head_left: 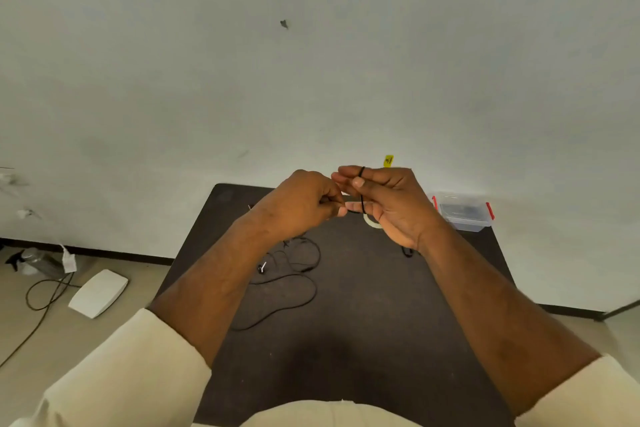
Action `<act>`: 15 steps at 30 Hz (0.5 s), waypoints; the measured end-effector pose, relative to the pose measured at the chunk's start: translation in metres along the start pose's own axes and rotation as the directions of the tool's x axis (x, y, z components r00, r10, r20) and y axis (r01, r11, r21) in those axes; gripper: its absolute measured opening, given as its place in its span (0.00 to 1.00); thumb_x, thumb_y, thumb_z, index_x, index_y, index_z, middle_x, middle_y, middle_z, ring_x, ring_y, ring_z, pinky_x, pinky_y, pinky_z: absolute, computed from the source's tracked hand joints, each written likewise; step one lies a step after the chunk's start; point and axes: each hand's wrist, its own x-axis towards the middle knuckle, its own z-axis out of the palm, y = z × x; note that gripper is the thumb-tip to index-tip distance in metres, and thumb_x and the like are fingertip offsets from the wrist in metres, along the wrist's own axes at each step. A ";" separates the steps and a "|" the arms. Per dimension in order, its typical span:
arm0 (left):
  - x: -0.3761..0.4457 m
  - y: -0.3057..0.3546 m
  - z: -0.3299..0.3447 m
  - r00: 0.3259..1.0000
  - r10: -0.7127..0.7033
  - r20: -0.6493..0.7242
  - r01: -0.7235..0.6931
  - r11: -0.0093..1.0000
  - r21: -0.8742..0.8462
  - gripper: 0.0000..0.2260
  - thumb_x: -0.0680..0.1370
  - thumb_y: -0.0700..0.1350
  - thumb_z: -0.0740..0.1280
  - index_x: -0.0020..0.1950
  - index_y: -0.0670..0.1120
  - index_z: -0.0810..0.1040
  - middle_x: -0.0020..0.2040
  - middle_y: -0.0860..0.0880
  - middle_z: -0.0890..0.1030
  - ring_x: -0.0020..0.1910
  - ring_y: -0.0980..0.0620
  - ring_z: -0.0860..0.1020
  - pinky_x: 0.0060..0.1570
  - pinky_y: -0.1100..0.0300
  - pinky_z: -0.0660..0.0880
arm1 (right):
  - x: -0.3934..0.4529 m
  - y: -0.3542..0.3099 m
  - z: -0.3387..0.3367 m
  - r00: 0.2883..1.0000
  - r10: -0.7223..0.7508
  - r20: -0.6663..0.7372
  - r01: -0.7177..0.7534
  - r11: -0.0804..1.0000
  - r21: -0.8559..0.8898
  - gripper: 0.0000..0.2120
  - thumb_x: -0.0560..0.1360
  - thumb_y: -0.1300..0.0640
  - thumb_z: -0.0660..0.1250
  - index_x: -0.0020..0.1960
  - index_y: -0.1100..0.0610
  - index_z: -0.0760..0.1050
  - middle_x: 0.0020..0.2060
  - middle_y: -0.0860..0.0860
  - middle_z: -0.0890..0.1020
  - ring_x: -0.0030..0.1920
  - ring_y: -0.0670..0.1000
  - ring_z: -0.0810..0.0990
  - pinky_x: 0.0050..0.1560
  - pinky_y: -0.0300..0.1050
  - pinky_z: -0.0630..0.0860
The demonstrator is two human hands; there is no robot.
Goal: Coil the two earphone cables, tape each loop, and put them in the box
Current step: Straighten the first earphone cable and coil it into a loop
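Right hand (388, 204): cable (362, 198) looped round fingers | left hand (304, 206): pinching it

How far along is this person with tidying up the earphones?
Early on. Nothing looks finished: the clear box at the table's far right corner has its lid on, and its contents are unclear. In hand: black cable is looped over the right hand fingers while the left hand pinches its end. Left: taping that loop with the tape roll, then coiling the loose earphone cable on the table and boxing both.
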 end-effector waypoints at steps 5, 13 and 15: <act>-0.005 -0.003 -0.005 1.000 -0.021 -0.020 0.021 1.000 -0.012 0.01 0.73 0.46 0.73 0.42 0.50 0.83 0.38 0.50 0.83 0.39 0.52 0.80 0.43 0.55 0.77 | -0.008 0.012 0.006 1.000 0.023 -0.018 -0.024 0.998 -0.060 0.11 0.78 0.66 0.64 0.53 0.56 0.82 0.54 0.55 0.84 0.59 0.55 0.81 0.62 0.57 0.75; -0.012 -0.048 0.007 0.983 -0.154 0.103 0.152 0.988 0.024 0.14 0.74 0.48 0.72 0.59 0.51 0.80 0.60 0.50 0.80 0.56 0.56 0.77 0.63 0.53 0.73 | -0.013 0.002 -0.004 0.979 0.079 -0.187 -0.050 0.987 0.154 0.12 0.80 0.58 0.62 0.45 0.58 0.83 0.27 0.52 0.76 0.27 0.50 0.74 0.25 0.39 0.70; -0.011 -0.049 0.008 0.993 -0.114 -0.020 0.111 0.985 -0.133 0.23 0.76 0.48 0.70 0.71 0.55 0.71 0.73 0.52 0.68 0.69 0.61 0.66 0.70 0.57 0.65 | -0.012 0.005 -0.002 0.986 0.135 -0.102 -0.133 0.991 0.032 0.13 0.80 0.57 0.62 0.43 0.58 0.82 0.26 0.52 0.73 0.23 0.48 0.67 0.23 0.37 0.62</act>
